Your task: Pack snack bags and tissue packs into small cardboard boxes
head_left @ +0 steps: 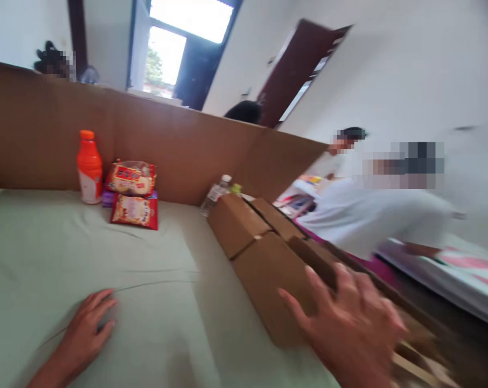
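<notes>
My left hand (84, 331) lies flat and open on the pale green cloth (66, 258) that covers the table, fingers stretched forward. My right hand (349, 323) is blurred by motion and rests on a brown cardboard box (264, 269) at the table's right edge, fingers spread over its flap. Nothing shows inside either hand. At the back stand an orange bottle (89, 167) and two red snack packets (133, 196), stacked against the cardboard wall.
A tall cardboard wall (167, 145) runs along the table's back. A clear water bottle (215, 195) lies behind the box. To the right, other people in white lean over another table (450, 275). A dark door and a bright window are beyond.
</notes>
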{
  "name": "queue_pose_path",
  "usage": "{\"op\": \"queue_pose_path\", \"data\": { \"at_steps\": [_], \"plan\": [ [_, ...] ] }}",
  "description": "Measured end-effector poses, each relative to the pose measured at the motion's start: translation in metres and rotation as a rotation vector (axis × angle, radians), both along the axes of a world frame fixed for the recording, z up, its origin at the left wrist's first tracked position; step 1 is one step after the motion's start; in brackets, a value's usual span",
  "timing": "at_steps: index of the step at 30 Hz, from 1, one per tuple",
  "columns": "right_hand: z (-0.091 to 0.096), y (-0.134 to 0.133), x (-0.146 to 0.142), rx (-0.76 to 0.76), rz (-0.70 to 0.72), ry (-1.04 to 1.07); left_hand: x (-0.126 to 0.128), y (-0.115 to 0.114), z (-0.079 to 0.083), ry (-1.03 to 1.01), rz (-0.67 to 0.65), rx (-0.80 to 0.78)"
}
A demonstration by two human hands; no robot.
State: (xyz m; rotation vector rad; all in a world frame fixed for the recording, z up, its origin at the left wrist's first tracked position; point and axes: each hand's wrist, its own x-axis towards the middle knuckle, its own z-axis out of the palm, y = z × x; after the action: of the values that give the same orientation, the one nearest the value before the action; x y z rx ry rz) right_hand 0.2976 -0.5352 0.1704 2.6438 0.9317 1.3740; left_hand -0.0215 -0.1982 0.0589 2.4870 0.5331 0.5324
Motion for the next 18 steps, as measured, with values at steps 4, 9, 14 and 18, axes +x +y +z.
{"op": "queue_pose_path", "data": {
  "at_steps": [4, 9, 14, 18],
  "plan": [
    [-0.034, 0.07, -0.041, 0.051, 0.516, 0.165, -0.003, -0.019, 0.03, 0.104, 0.022, -0.07],
    [-0.094, 0.204, -0.114, -0.204, 0.889, 0.62, -0.016, -0.007, 0.054, 0.07, 0.136, 0.014],
    [-0.113, 0.293, -0.171, -0.349, 1.002, 0.894, -0.064, 0.084, 0.096, -0.061, 0.489, 0.237],
    [-0.125, 0.304, -0.179, -0.331, 1.092, 0.882, -0.139, 0.163, 0.158, -0.205, 0.862, 0.485]
  ]
}}
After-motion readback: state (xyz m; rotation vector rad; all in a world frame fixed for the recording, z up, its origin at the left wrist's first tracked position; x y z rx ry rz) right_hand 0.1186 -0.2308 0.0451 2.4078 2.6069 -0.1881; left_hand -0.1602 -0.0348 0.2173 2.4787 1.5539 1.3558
